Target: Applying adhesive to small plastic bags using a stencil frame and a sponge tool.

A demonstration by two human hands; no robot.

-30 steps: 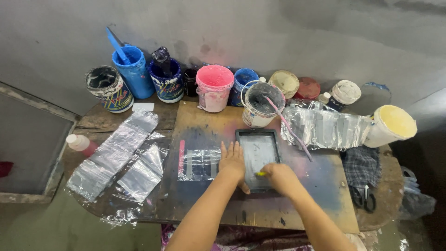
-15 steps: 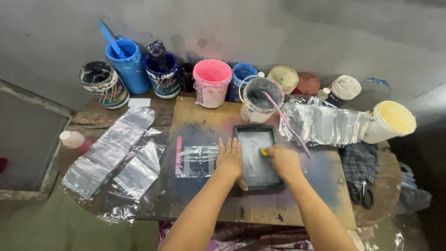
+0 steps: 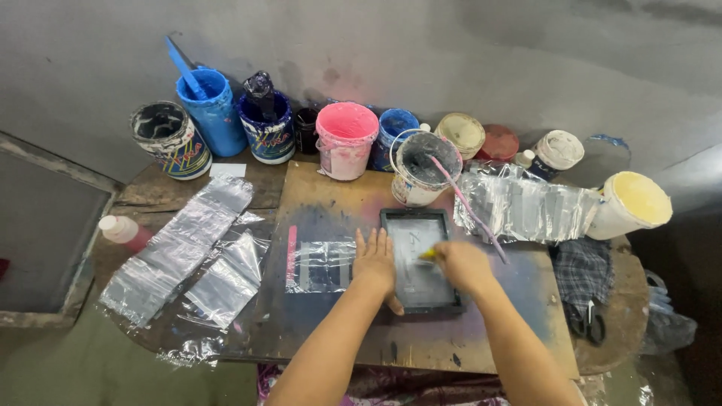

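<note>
A small dark frame [image 3: 418, 259] with a pale screen inside lies flat on the stained wooden board [image 3: 323, 195], a little to the right of the board's middle. The frame is a rectangle, and its long axis runs away from the person, from the near edge of the board toward the row of buckets at the wall.

The left hand [image 3: 374, 263] lies flat and spread on the left bar of the frame, with the fingers pointing away from the person; it presses on the frame and does not clasp anything. The right hand [image 3: 462, 265] is over the right part of the screen and is closed around a small yellow tool [image 3: 427, 255]. Only the tip of this tool shows, and it points to the left, across the short side of the frame. I cannot tell exactly what kind of tool it is.

Just beside the frame on the left there is a clear plastic sheet [image 3: 322, 265] on the board. Behind the frame stands a white bucket [image 3: 425, 169] with a pink stick [image 3: 466, 207] leaning out of it to the right. A pink bucket [image 3: 346, 140] stands near it to the left.
</note>
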